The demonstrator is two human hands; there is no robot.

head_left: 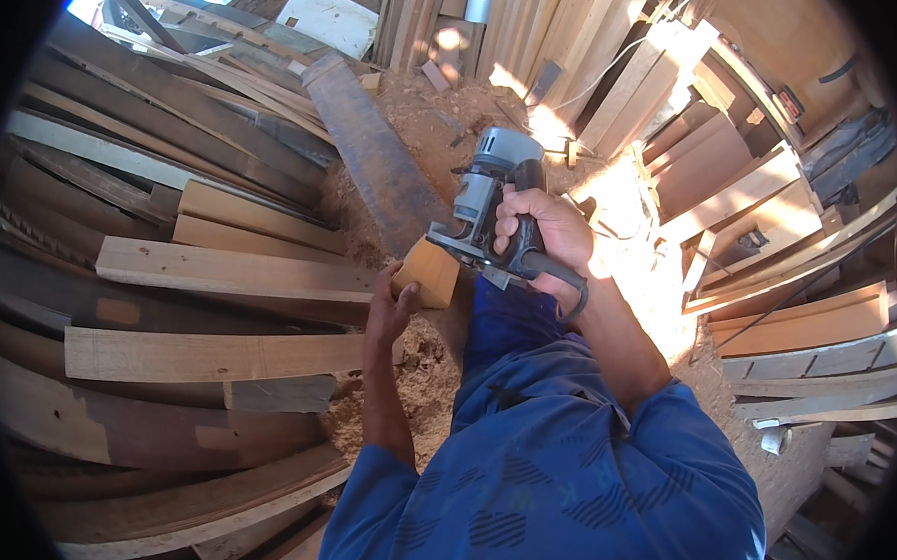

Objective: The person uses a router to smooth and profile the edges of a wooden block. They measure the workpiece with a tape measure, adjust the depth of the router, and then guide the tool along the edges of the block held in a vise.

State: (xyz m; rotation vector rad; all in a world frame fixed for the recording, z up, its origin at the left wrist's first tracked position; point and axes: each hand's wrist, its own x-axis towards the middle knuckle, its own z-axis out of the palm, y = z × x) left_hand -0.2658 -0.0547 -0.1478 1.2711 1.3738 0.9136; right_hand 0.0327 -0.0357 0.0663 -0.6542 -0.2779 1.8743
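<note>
Wooden block (430, 272) is sitting mid-frame, the half-curled left hand (385, 308) holding its left edge, while the right hand (554, 227) is gripping the router (506, 148), fingers wrapped tightly; good work is probably demanding a flush base plate (454, 244) and clear fingertips.

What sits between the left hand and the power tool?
A wood block lies between the left hand and the power tool, in the head view.

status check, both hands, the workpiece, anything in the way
Right hand gripping grey power tool. Left hand holding wooden block at the tool's base. Nothing seen wedged between them; long dark plank lies just beyond.
</note>
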